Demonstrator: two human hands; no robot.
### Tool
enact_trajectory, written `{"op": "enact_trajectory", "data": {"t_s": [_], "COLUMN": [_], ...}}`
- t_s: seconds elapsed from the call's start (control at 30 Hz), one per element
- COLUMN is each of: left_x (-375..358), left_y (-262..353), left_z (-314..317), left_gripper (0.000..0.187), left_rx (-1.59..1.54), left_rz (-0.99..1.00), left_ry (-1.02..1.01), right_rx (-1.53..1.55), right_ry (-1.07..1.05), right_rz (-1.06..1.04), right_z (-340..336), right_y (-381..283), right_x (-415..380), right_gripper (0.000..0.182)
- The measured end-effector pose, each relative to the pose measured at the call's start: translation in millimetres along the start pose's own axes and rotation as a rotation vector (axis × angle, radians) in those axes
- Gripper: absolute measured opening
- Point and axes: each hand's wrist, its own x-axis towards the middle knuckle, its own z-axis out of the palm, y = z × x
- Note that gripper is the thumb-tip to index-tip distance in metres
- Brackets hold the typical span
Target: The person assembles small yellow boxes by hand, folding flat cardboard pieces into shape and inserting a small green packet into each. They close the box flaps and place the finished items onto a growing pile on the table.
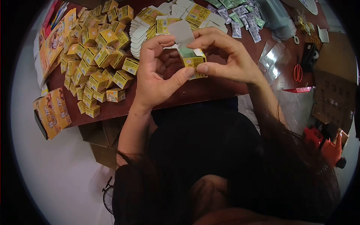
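A small yellow box (194,62) is held between my two hands above the table's front edge, its white top flap standing up. Something pale green shows inside its opening. My left hand (159,73) grips the box from the left, thumb on its front face and index finger by the raised flap. My right hand (223,56) holds it from the right, thumb on the front and index finger at the opening. Behind the box lie flat unfolded yellow and white cartons (144,32). Closed yellow boxes (90,56) are heaped to the left.
Small green and purple sachets (243,18) lie at the back right. Clear plastic sheets (275,60), red-handled scissors (297,72) and a brown cardboard box (333,86) are at the right. An orange printed carton (52,112) sits at the left table edge (80,117).
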Motion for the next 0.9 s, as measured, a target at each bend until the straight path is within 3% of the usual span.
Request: {"op": "enact_trajectory", "data": {"t_s": [0.1, 0.17, 0.3, 0.37, 0.5, 0.53, 0.6, 0.8, 0.87, 0.9], "left_x": [-1, 0, 3, 5, 4, 3, -1, 0, 1, 2], "left_y": [-7, -7, -2, 3, 7, 4, -3, -4, 0, 2], "left_z": [-13, -17, -11, -16, -22, -19, -11, -13, -13, -13], "left_gripper": [0.041, 0.036, 0.027, 0.027, 0.035, 0.035, 0.049, 0.058, 0.059, 0.060], "left_rx": [0.120, 0.222, 0.286, 0.399, 0.610, 0.610, 0.028, 0.128, 0.133, 0.138], "left_rz": [0.004, 0.032, 0.059, 0.063, 0.060, 0.059, -0.027, -0.076, -0.073, -0.067], "left_ry": [-0.070, -0.081, -0.052, -0.100, -0.217, -0.215, 0.024, 0.009, -0.029, -0.065], "right_rx": [-0.014, -0.230, -0.198, 0.092, 0.215, 0.105, -0.005, -0.338, -0.263, -0.263], "right_ry": [0.033, 0.050, 0.006, 0.126, 0.137, 0.105, 0.074, -0.124, -0.006, -0.006], "right_rz": [-0.059, -0.239, -0.266, -0.238, -0.118, -0.121, -0.124, -0.263, -0.055, -0.055], "right_z": [2, 1, 1, 10, 12, 10, 5, -12, -1, 3], "right_y": [3, 6, 12, 12, 2, 1, 0, 2, -1, -4], "right_x": [0, 2, 6, 8, 9, 10, 11, 17, 16, 16], "right_gripper": [0.040, 0.034, 0.037, 0.044, 0.050, 0.049, 0.048, 0.038, 0.032, 0.032]}}
